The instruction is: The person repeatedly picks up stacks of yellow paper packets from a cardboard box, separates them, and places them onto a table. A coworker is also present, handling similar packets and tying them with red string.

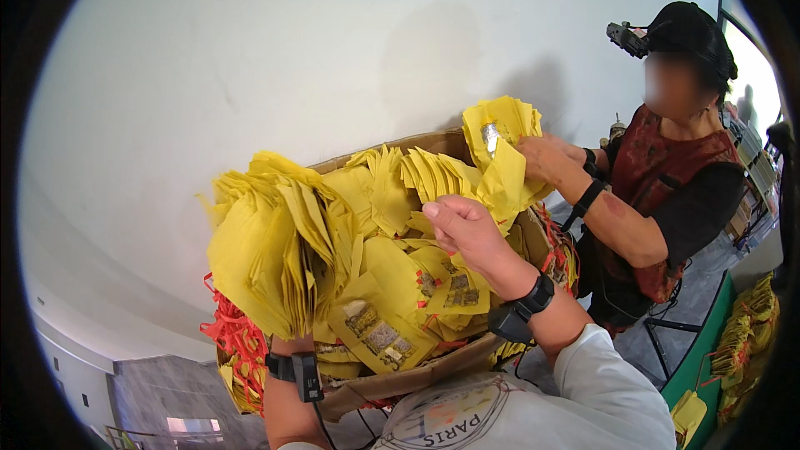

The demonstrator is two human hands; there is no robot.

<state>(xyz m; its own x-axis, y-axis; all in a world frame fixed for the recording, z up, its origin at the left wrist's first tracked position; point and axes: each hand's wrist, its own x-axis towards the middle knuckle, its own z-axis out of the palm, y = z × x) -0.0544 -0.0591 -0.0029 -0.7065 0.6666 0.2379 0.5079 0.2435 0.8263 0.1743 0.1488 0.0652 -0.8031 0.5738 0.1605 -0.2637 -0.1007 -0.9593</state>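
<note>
A thick fanned stack of yellow pouches (275, 242) stands raised at the left side of a cardboard box, hiding the fingers of my left hand (293, 342) beneath it. The left wrist comes up right under the stack, which it holds up. Over the middle of the box is my right hand (467, 229), its fingers curled in and the thumb pressed on top; whether anything small is inside cannot be seen. Loose yellow pouches (383, 329) fill the box below, several with silvery, patterned patches and bits of red.
The cardboard box (358, 392) sits against a pale wall (275, 58). Red ribbons (237, 325) hang at its left side. A co-worker (658, 175) on the right handles another yellow bundle (500, 150) at the far corner. More yellow bundles (742, 350) lie on a green surface.
</note>
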